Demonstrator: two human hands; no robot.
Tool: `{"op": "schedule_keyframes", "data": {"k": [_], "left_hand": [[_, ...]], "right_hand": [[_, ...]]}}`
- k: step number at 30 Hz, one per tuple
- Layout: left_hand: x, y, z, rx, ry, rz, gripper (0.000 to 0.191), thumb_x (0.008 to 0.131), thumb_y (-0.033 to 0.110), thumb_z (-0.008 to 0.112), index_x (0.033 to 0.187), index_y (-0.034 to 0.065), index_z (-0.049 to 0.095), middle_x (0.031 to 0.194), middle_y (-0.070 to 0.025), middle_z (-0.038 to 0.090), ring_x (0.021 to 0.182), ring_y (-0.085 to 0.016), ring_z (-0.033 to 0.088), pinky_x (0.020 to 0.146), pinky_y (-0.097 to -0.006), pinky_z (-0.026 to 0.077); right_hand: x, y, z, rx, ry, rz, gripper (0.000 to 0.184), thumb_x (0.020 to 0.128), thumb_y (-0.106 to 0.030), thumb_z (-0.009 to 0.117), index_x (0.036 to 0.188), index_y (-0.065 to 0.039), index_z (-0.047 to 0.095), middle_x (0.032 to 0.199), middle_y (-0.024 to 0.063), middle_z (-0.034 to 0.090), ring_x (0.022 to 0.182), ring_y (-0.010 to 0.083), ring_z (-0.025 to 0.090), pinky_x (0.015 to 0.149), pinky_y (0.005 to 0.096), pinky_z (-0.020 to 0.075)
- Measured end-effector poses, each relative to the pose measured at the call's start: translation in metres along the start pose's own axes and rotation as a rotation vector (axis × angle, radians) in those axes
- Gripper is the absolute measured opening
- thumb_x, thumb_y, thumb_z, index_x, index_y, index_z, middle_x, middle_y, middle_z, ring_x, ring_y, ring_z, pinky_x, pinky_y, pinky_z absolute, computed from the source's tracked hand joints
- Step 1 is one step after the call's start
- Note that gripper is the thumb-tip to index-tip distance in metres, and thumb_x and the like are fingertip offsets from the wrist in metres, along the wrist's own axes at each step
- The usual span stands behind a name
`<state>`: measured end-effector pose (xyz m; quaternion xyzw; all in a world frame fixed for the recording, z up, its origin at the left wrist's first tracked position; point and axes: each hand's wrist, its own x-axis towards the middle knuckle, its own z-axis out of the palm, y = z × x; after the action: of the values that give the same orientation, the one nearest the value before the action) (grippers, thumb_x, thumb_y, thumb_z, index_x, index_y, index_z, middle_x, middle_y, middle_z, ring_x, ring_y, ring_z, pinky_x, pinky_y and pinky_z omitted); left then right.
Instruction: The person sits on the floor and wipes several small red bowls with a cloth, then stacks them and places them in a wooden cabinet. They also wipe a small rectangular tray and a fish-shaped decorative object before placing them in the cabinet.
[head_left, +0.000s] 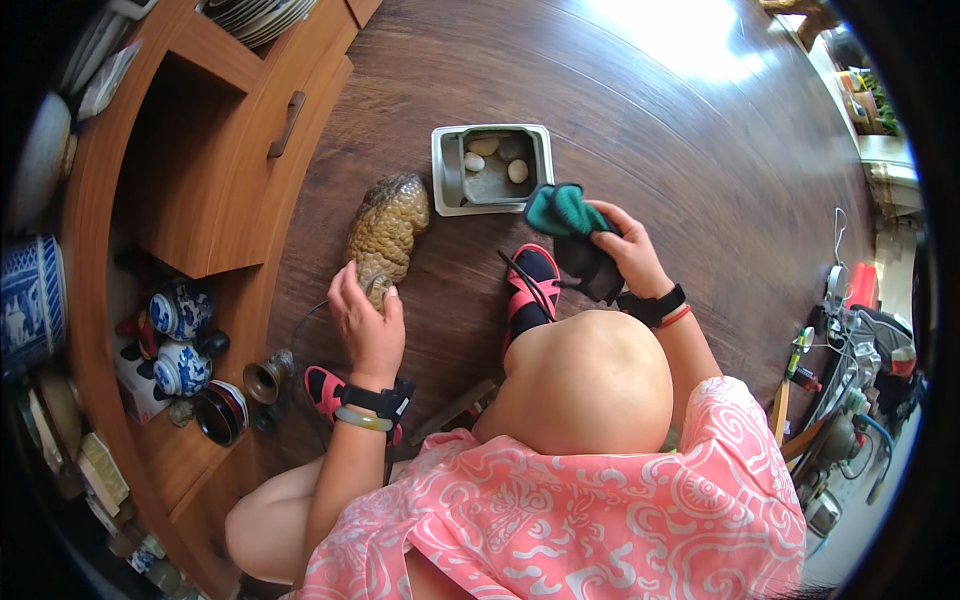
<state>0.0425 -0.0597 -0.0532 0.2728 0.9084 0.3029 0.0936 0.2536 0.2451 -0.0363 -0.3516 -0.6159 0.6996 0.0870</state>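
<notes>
My left hand (367, 322) is at the near end of a knobbly brown stone-like object (388, 221) lying on the wooden floor; its fingers are spread around that narrow end, and whether they press on it cannot be told. In my right hand (630, 251) is a folded green cloth with dark edging (564, 210), and black fabric with a cord (589, 266) hangs below it. Just beyond the cloth stands a pale rectangular tray (445, 204) with a grey square container (498, 190) inside, holding several smooth stones (517, 171).
A wooden cabinet (300, 67) runs along the left, its shelf bearing blue-and-white jars (182, 367) and stacked bowls (220, 412). A brass-coloured vessel (268, 376) stands beside my left foot. My right foot in a pink sandal (534, 281) is near the tray. Cables and tools (832, 420) crowd the right side.
</notes>
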Motion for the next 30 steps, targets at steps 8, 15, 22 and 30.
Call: {"op": "schedule_keyframes", "data": {"k": [8, 15, 22, 30], "left_hand": [[0.08, 0.048, 0.065, -0.74, -0.541, -0.4, 0.037, 0.1, 0.029, 0.053, 0.128, 0.0042, 0.05, 0.111, -0.0026, 0.057, 0.101, -0.013, 0.056, 0.077, -0.0288, 0.05], [0.145, 0.048, 0.127, -0.421, -0.571, -0.352, 0.042, 0.096, 0.036, 0.058, 0.122, 0.0028, 0.054, 0.1, -0.004, 0.06, 0.086, -0.014, 0.056, 0.07, -0.0288, 0.049], [0.162, 0.057, 0.138, 0.04, -0.551, -0.062, 0.048, 0.09, 0.042, 0.06, 0.104, -0.0034, 0.059, 0.101, -0.0272, 0.065, 0.096, -0.043, 0.061, 0.083, -0.0474, 0.047], [0.147, 0.053, 0.147, -0.068, -0.48, -0.142, 0.037, 0.093, 0.032, 0.057, 0.096, -0.0056, 0.057, 0.093, -0.0297, 0.063, 0.093, -0.049, 0.058, 0.079, -0.0501, 0.046]], "right_hand": [[0.049, 0.039, -0.021, 0.176, 0.33, -0.03, 0.042, 0.091, -0.006, 0.057, 0.132, 0.0, 0.052, 0.112, 0.0059, 0.062, 0.1, 0.0128, 0.058, 0.09, 0.0261, 0.0461], [0.121, 0.044, -0.012, -0.509, 0.438, -0.307, 0.045, 0.089, -0.018, 0.062, 0.133, -0.011, 0.055, 0.119, 0.0204, 0.059, 0.109, 0.0362, 0.059, 0.093, 0.0398, 0.0476], [0.104, 0.02, -0.001, -1.144, 0.138, -0.185, 0.045, 0.081, -0.013, 0.061, 0.125, -0.021, 0.061, 0.103, 0.0159, 0.057, 0.096, 0.0366, 0.061, 0.08, 0.0461, 0.0519], [0.038, -0.002, -0.019, -1.074, -0.075, -0.088, 0.042, 0.079, -0.012, 0.062, 0.119, -0.022, 0.065, 0.101, 0.014, 0.059, 0.094, 0.0345, 0.062, 0.081, 0.0435, 0.0516]]}}
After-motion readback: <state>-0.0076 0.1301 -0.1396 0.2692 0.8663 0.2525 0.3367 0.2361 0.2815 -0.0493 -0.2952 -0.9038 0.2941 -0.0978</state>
